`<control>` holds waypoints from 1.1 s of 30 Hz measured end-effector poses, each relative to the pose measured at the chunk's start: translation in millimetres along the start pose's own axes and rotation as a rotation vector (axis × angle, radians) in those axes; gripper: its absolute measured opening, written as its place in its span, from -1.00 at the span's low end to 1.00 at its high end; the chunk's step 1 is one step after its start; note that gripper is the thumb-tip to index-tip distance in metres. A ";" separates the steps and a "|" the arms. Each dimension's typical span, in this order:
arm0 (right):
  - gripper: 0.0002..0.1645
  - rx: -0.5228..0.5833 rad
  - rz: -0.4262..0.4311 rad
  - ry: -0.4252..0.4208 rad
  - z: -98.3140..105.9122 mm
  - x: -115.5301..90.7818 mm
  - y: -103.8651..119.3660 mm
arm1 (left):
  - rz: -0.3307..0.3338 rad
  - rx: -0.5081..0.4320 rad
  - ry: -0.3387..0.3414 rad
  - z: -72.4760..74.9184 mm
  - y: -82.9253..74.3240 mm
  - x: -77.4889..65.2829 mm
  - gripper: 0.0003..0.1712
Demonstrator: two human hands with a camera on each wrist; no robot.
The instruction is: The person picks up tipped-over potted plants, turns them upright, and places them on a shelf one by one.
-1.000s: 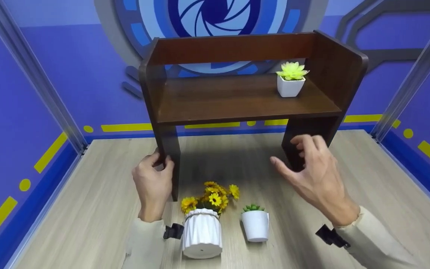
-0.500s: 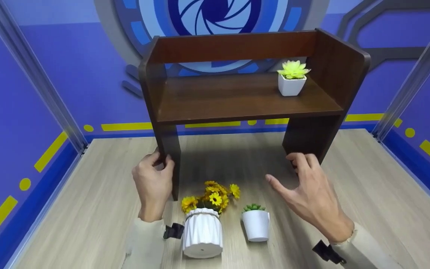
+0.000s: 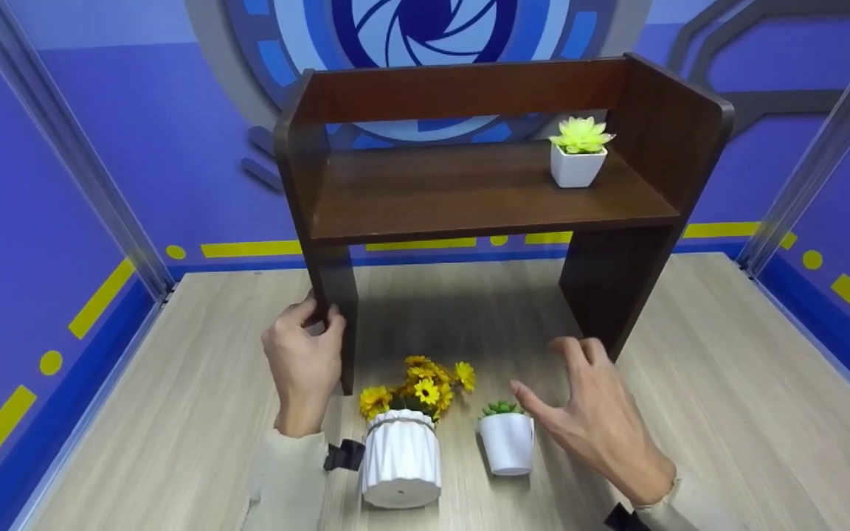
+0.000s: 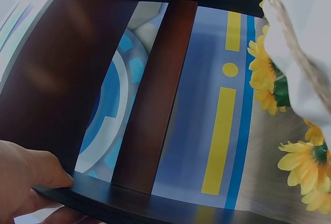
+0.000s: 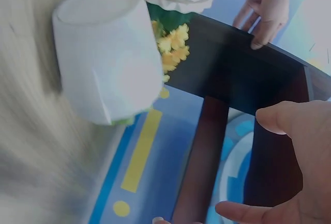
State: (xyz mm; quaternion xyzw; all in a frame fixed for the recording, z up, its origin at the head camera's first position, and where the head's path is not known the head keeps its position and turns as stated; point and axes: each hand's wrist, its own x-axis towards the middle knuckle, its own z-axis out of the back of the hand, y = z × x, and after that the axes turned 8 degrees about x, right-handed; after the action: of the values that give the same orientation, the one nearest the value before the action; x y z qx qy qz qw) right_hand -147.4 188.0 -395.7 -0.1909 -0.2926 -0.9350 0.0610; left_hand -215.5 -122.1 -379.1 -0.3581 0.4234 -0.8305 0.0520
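My left hand [image 3: 302,361] grips the front edge of the left side panel [image 3: 336,317] of a dark brown wooden shelf, thumb inside and fingers outside. In the left wrist view the thumb [image 4: 49,169] presses that panel. My right hand [image 3: 602,424] holds nothing; its thumb and fingers are spread apart. Just left of it, a small white pot [image 3: 508,445] with a green succulent [image 3: 500,408] lies on the table, base toward me. Further left lies a ribbed white pot [image 3: 401,461] with yellow flowers [image 3: 429,387], its base also facing me.
On the shelf board [image 3: 432,199], toward its right end, stands a square white pot [image 3: 576,168] with a pale green succulent. The right side panel [image 3: 609,280] rests on the wooden table [image 3: 174,405]. Blue patterned walls [image 3: 137,147] and metal corner posts enclose the table.
My right hand has moved down and left, from beside the shelf's right panel to next to the small white pot. My left hand has stayed on the left panel.
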 end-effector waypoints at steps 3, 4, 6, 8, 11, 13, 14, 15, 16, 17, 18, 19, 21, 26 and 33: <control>-0.17 -0.003 -0.003 0.017 -7.0 -3.0 -1.6 | -0.004 0.014 -0.005 0.0 -0.7 0.7 -0.83; -0.15 -0.002 -0.010 0.027 -9.6 -4.1 -2.0 | -0.003 0.017 -0.006 0.2 -0.7 0.6 -0.83; -0.11 -0.007 -0.033 0.059 -14.0 -6.2 -2.4 | 0.000 0.019 -0.004 0.7 -0.7 0.4 -0.82; -0.09 -0.008 -0.060 0.094 -18.8 -8.1 -2.8 | 0.007 0.011 0.000 1.1 -0.9 0.3 -0.81; -0.10 -0.006 -0.094 0.136 -26.3 -10.5 -3.5 | 0.016 -0.004 0.010 1.3 -1.1 0.2 -0.79; -0.12 -0.012 -0.110 0.153 -31.1 -12.0 -3.7 | 0.021 -0.012 0.015 1.3 -1.4 0.1 -0.78; -0.12 -0.017 -0.116 0.159 -33.2 -12.7 -3.9 | 0.022 -0.015 0.018 1.3 -1.6 0.1 -0.77; -0.13 -0.021 -0.121 0.161 -35.3 -13.3 -3.9 | 0.024 -0.016 0.020 1.3 -1.8 0.1 -0.77; -0.13 -0.028 -0.128 0.165 -37.4 -14.1 -3.9 | 0.026 -0.018 0.022 1.4 -1.9 0.1 -0.77; -0.12 -0.036 -0.130 0.166 -39.4 -14.9 -3.9 | 0.028 -0.020 0.024 1.4 -2.0 0.1 -0.77; -0.12 -0.043 -0.132 0.168 -41.3 -15.8 -4.2 | 0.029 -0.020 0.026 1.4 -2.1 0.2 -0.76; -0.12 -0.045 -0.136 0.171 -43.2 -16.2 -4.2 | 0.030 -0.021 0.026 1.5 -2.2 0.5 -0.76; -0.11 -0.052 -0.143 0.179 -46.6 -17.3 -4.2 | 0.030 -0.018 0.025 1.5 -2.2 1.1 -0.77; -0.09 -0.048 -0.164 0.214 -53.1 -20.4 -5.5 | 0.023 -0.011 0.018 1.2 -1.5 1.2 -0.80; -0.07 -0.019 -0.144 0.212 -58.0 -24.9 -5.9 | 0.018 -0.006 0.014 1.5 -1.7 0.3 -0.80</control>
State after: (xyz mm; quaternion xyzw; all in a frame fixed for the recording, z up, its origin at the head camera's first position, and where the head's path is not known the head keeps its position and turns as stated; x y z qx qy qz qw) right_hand -144.5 159.8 -452.4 -0.0704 -0.2884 -0.9547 0.0225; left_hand -214.5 -122.1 -377.1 -0.3484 0.4296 -0.8312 0.0554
